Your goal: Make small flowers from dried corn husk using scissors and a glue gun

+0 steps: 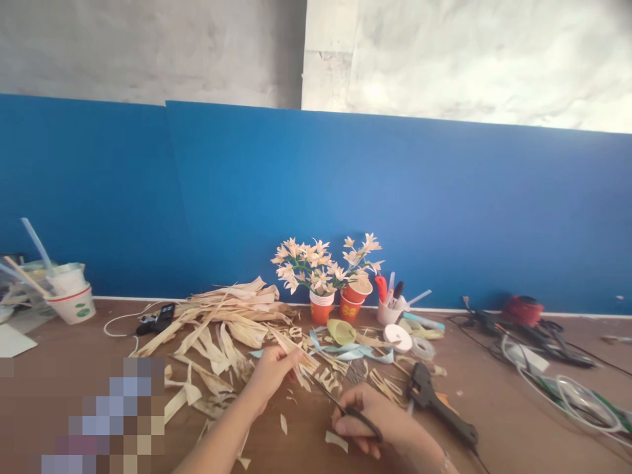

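Note:
Between the thumb and fingers of my left hand (pixel 272 375) is a pale dried corn husk strip (pixel 282 340), its end fanned towards the right. My right hand (pixel 363 415) is closed round the dark handles of a pair of scissors (pixel 323 390). The blades point up and left, reaching the husk near my left fingers; whether they are apart I cannot tell. Small cut scraps (pixel 283 424) lie on the table below. A heap of dried husks (pixel 232 316) spreads behind and left of my left hand. Right of my right hand lies a black glue gun (pixel 439 405).
Husk flowers (pixel 309 260) stand in red paper cups (pixel 320 308) by the blue partition (pixel 345 184). Beside them are a pen cup (pixel 388 312), a white tape roll (pixel 397 338) and blue ribbon (pixel 353 352). Tangled cables (pixel 567 395) lie right; a white tub (pixel 72 304) stands left.

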The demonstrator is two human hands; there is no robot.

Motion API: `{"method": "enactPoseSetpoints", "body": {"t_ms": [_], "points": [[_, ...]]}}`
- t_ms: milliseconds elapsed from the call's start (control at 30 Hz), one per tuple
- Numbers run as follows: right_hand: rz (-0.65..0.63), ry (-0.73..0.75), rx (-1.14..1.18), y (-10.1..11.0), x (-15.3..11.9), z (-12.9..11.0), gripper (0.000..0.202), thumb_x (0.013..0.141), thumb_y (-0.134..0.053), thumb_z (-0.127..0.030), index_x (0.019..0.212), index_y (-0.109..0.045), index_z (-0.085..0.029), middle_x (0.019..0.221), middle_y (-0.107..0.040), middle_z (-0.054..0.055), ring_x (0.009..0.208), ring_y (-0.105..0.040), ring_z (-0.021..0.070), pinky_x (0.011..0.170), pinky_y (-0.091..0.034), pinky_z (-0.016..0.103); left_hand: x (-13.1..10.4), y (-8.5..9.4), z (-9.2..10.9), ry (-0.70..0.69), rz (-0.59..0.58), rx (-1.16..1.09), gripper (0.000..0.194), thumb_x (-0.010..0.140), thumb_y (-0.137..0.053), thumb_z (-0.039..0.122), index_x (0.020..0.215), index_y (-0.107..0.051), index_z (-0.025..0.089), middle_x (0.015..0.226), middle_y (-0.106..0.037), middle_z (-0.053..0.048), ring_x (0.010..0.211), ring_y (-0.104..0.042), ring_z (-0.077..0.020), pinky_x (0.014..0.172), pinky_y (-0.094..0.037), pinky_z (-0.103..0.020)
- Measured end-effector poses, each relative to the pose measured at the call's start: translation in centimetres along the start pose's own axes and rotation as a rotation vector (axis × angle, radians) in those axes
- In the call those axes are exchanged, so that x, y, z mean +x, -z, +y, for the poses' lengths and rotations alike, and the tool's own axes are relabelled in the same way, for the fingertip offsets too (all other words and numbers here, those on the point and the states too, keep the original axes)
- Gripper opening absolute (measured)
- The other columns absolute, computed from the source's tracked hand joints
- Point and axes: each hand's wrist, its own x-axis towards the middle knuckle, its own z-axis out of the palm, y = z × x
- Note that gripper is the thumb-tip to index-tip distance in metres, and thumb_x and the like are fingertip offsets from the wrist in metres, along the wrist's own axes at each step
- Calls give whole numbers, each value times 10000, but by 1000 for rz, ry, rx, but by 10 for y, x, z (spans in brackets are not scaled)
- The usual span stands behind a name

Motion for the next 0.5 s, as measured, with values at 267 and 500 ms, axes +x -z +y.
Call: {"method": "enactPoseSetpoints", "body": {"t_ms": [267, 500], "points": [[-23, 12, -5, 2, 3, 7, 222, 672, -667, -323, 768, -669, -123, 418, -529, -66, 293, -397, 31, 281, -264, 115, -5, 0, 1, 19, -82, 56, 444, 664, -665, 544, 702, -685, 102, 581, -664, -31, 523, -548, -140, 546, -412, -244], [-6, -2, -32, -5, -1, -6, 153, 652, -613, -238, 724, -684, -123, 406, -513, -69, 290, -383, 30, 291, -321, 118, -10, -4, 7, 73, -184, -14, 434, 672, -675, 514, 751, -702, 88, 643, -701, -66, 593, -613, -181, 580, -465, -277]]}}
